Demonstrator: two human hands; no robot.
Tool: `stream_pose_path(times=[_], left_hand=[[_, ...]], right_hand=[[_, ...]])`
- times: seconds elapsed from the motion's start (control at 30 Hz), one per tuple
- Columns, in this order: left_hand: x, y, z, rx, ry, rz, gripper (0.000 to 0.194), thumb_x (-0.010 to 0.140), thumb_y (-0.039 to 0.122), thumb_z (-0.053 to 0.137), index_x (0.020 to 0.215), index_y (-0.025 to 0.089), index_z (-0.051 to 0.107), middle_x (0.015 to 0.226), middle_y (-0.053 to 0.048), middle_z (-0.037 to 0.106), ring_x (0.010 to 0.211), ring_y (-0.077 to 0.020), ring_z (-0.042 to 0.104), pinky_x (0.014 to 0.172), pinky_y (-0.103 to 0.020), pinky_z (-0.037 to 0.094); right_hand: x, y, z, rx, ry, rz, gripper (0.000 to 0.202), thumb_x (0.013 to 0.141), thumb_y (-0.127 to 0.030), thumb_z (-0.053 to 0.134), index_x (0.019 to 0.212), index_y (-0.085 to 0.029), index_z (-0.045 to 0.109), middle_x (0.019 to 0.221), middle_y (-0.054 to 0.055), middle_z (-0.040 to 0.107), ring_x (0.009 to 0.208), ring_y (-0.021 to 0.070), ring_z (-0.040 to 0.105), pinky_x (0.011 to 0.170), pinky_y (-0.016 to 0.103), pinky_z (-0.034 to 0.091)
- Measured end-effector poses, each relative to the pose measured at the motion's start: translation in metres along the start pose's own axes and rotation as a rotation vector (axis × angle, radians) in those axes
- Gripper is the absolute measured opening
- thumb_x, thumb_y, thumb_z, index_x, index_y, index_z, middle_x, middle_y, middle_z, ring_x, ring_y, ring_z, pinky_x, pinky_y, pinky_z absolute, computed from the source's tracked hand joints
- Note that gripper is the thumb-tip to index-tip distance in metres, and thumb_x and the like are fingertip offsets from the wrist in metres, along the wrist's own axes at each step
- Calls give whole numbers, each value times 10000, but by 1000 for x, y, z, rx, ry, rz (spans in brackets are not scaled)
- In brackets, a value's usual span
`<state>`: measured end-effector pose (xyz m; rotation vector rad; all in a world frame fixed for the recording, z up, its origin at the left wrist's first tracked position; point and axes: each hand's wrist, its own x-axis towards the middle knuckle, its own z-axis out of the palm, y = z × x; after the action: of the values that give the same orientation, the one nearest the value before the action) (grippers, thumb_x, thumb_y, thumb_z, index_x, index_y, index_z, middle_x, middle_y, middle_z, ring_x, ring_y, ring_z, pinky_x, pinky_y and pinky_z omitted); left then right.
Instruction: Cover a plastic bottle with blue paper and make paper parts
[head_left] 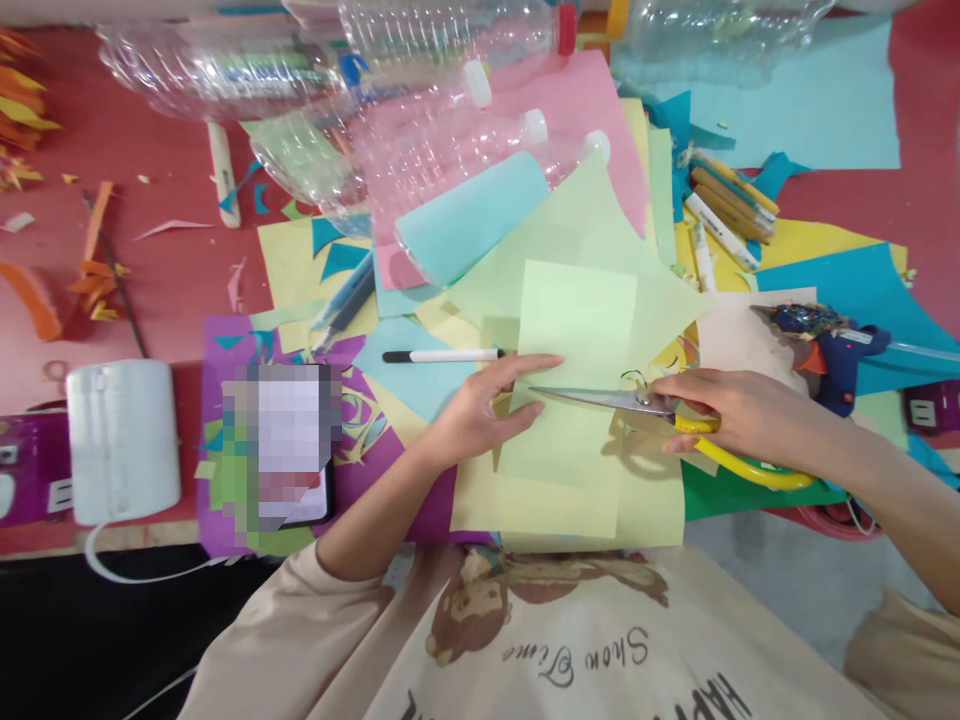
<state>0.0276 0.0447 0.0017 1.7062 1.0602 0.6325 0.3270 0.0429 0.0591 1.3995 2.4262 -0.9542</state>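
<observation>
My right hand (724,410) grips a pair of scissors (600,398) by its yellow handles. The metal blades point left over a pale green strip of paper (577,320), and their tips reach close to my left thumb. Stretched out over the strip's left edge, my left hand (499,400) has its index finger and thumb apart; its other fingers are mostly hidden. Beneath the strip lies a pale yellow sheet (652,510). A white marker with a black cap (442,356) rests just beyond my left hand.
Clear plastic bottles (450,30) lie along the back. At left are a phone (315,500) and a white pouch (124,440). Several pens (731,195), blue paper scraps (847,310) and a dark blue glue gun (844,365) lie at right. Orange scraps (97,280) litter the red table.
</observation>
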Motion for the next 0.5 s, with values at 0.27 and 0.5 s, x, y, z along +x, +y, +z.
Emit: stream_pose_path(times=[0.27, 0.5], left_hand=[[1, -1, 1, -2, 3, 42, 441, 827, 166, 600, 1260, 251, 589, 1255, -55, 664, 1071, -183, 638, 760, -242, 519], [2, -3, 2, 16, -7, 14, 453, 830, 201, 590, 1279, 263, 586, 1280, -58, 649, 950, -155, 648, 644, -219, 476]], right_hand=[[4, -3, -1, -9, -44, 9, 537, 837, -617, 544, 1183, -217, 636, 893, 71, 727, 664, 208, 653, 542, 275, 430], [3, 0, 0, 25, -36, 22, 622, 827, -701, 478, 1183, -214, 629, 803, 73, 710, 637, 230, 641, 524, 304, 441]])
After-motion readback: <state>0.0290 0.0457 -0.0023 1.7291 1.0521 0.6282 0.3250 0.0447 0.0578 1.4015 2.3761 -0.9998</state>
